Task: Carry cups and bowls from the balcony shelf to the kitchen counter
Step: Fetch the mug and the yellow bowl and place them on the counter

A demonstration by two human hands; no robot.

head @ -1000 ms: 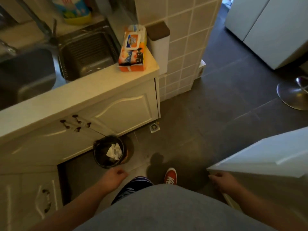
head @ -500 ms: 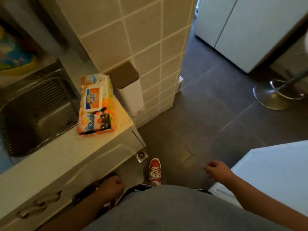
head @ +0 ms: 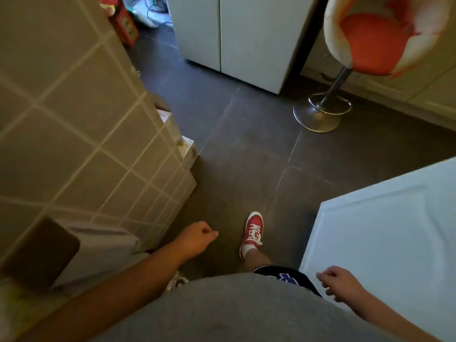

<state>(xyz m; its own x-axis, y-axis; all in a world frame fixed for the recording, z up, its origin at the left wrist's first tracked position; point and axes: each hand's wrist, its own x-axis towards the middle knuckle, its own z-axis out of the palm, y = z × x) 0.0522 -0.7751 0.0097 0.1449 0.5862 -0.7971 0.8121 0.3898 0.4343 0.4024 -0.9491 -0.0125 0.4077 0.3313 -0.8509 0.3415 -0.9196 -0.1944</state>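
Landmark: tiled pillar (head: 81,134), beige tiles with pale grout, filling the left side of the head view.
Left hand (head: 195,239): just right of the pillar's lower corner, over the dark floor (head: 246,149); fingers curled into a loose fist, nothing in it.
Right hand (head: 341,282): well to the right of the pillar, at the near edge of a white panelled door (head: 385,233); fingers half curled, nothing gripped; contact with the door edge cannot be told.
Cups and bowls: none in view; neither hand carries one.
Foot: one red sneaker (head: 253,233) with white laces on the floor, right of the pillar, between the two hands.
Clothing: grey top (head: 237,309) fills the bottom of the view; dark shorts with blue print (head: 286,276) show beneath it.
Bin: white bin with a brown lid (head: 42,253) stands against the pillar's near face, at lower left.
Worktop: a pale sliver (head: 22,307) at the bottom left, below the bin.
Beyond the pillar: white cabinet (head: 237,38) at top centre; bar stool (head: 372,38) with an orange seat and a chrome base to its right.
Behind the pillar's far corner: red and coloured clutter, too blurred to identify.
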